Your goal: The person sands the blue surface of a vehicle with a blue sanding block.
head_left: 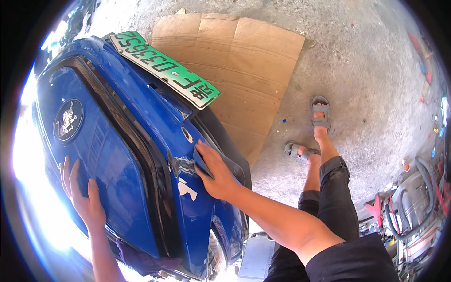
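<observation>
Here, my left hand [89,207] spreads its fingers over the blue panel [110,155]; my right hand [219,178] grips a dark sheet [201,164].

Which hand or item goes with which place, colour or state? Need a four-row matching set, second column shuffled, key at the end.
Column 1
1. left hand
2. right hand
3. licence plate
4. cardboard sheet

Column 2
A. lying on the concrete floor
B. fingers spread over the blue panel, near the round badge
C. green and white, with dark characters
D. holding a thin dark sheet beside chipped paint

Pairs: 1-B, 2-D, 3-C, 4-A
</observation>
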Motion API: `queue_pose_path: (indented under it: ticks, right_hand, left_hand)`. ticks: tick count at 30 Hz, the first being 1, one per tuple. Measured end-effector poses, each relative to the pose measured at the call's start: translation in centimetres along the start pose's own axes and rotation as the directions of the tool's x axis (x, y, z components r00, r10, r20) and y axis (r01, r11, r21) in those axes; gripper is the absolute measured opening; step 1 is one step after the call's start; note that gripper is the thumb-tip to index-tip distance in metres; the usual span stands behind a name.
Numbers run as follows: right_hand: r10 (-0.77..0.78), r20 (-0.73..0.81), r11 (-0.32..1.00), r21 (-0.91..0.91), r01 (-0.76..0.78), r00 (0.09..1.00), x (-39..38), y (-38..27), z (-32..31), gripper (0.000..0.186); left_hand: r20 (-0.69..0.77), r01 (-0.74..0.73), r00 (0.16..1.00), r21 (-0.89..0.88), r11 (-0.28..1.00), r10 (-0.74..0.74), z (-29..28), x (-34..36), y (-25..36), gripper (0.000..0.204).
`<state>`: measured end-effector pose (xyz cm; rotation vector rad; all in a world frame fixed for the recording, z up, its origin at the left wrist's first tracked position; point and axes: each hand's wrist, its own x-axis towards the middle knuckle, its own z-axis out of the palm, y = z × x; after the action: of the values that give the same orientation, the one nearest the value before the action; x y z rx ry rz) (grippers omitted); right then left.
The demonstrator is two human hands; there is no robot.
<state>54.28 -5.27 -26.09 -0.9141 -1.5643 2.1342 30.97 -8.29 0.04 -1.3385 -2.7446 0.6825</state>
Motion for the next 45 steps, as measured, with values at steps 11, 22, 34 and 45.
queue_pose_path:
  ticks: [11,22,34,45]
  right_hand:
    - [0.051,0.103,0.989,-0.147,-0.035,0.993,0.1,-1.9,0.4,0.068]
    - [0.109,0.099,0.973,-0.213,-0.086,0.989,2.4,-2.7,1.1,0.076]
    - [0.041,0.091,0.971,-0.239,-0.018,0.995,4.6,-3.5,2.0,0.073]
    - [-0.096,0.186,0.976,-0.177,0.129,0.978,3.4,-3.6,1.1,0.079]
  left_hand:
    - [-0.006,-0.003,1.000,0.015,1.000,0.003,0.1,0.1,-0.2,0.048]
    - [-0.017,0.026,1.000,0.015,1.000,-0.025,0.4,0.4,0.3,0.047]
    - [-0.016,0.063,0.998,0.032,0.998,-0.062,0.8,0.2,0.0,0.054]
    - [-0.011,0.093,0.996,0.043,0.995,-0.093,0.7,-0.3,-0.1,0.053]
